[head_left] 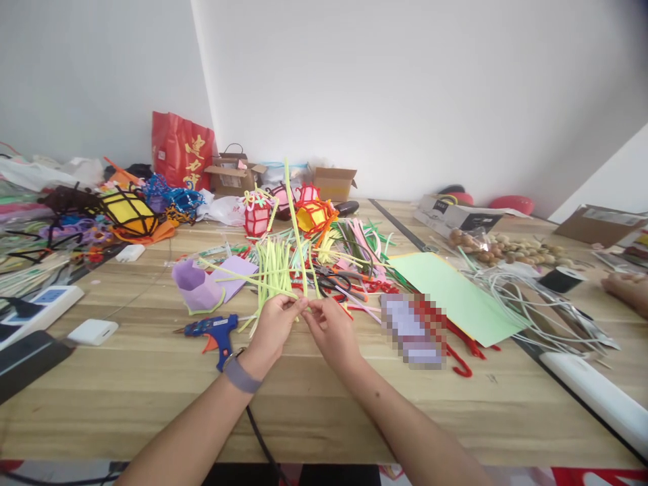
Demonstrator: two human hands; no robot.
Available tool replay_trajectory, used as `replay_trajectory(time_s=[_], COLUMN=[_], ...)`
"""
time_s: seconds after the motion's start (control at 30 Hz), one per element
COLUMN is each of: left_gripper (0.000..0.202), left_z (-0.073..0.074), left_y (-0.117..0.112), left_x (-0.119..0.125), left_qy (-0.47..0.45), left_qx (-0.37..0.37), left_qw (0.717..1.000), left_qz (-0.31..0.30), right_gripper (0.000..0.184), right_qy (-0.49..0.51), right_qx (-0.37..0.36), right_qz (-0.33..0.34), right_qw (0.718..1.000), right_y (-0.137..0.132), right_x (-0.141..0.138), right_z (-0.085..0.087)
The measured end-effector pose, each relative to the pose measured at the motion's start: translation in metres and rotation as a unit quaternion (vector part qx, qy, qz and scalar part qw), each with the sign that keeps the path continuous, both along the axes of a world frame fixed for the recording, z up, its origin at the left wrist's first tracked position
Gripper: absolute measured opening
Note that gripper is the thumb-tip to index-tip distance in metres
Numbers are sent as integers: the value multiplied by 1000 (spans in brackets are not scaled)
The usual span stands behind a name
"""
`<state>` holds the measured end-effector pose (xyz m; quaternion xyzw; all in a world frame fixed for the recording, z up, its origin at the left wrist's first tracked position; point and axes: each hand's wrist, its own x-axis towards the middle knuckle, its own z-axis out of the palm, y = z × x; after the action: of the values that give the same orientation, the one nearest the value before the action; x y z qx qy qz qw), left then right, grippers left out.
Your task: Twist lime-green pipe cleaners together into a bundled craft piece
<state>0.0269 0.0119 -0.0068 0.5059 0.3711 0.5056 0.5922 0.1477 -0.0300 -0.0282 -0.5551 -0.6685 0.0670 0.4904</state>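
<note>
Over a wooden table (pixel 152 385), my left hand (pixel 276 324) and my right hand (pixel 331 331) meet at the fingertips. Both pinch light green pipe cleaners (pixel 296 229) at their lower ends. One long stem rises straight up from the pinch; others fan out to the left. A loose pile of green pipe cleaners (pixel 276 266) lies just behind my hands. My left wrist wears a grey band (pixel 241 376).
A blue glue gun (pixel 212 331) lies left of my hands, its cord running toward me. Scissors (pixel 337 280), a purple foam piece (pixel 195 287), green paper (pixel 455 293) and pipe-cleaner lanterns (pixel 311 212) crowd the table. Another person's hand (pixel 628 290) rests at the right edge.
</note>
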Motion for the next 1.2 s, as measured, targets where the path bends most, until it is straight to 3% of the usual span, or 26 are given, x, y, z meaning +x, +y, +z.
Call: replay_trajectory(time_s=[0.13,0.2,0.27,0.33,0.43,0.5,0.57,0.63,0.67,0.83,0.93,1.0,1.1,1.17,1.2], left_gripper=[21,19,19,22,28,29,29,29,29,29,28,27,24,24,25], left_z=[1,1,1,3,7,10,10,9,9,7,7,7,6,5,5], left_y=[-2,-1,0,1,3,4,5,6,6,2,2,4,9,10,11], left_x=[1,1,-1,-3,-7,-10,-11,-11,-10,-5,-5,-7,-11,-14,-14], left_qy=[-11,-21,-34,-50,-74,-73,-53,-23,-6,75,61,39,28,23,23], left_qx=[12,22,20,-3,-48,-50,-27,1,13,39,33,30,21,13,12], left_qw=[1000,999,998,995,983,979,981,984,987,996,997,998,996,994,993], left_qz=[-21,-34,-45,-84,-162,-181,-185,-176,-159,-30,-22,-41,-81,-104,-117], right_gripper=[18,17,17,22,28,29,28,29,30,27,17,14,16,20,22], right_qy=[-39,38,193,372,532,571,588,582,572,410,281,215,210,286,344], right_qx=[-1,-32,-105,-209,-342,-382,-396,-393,-379,-205,-121,-83,-88,-140,-180], right_qz=[-20,1,63,151,256,294,314,310,296,165,100,82,99,141,170], right_qw=[999,999,974,892,731,665,632,640,664,873,947,970,969,937,906], right_y=[-2,-1,0,1,1,0,0,1,1,6,4,2,-1,-1,0], right_x=[1,0,-1,1,6,9,9,8,6,-1,0,0,1,1,2], right_z=[7,10,13,17,24,26,26,23,21,11,10,12,14,16,16])
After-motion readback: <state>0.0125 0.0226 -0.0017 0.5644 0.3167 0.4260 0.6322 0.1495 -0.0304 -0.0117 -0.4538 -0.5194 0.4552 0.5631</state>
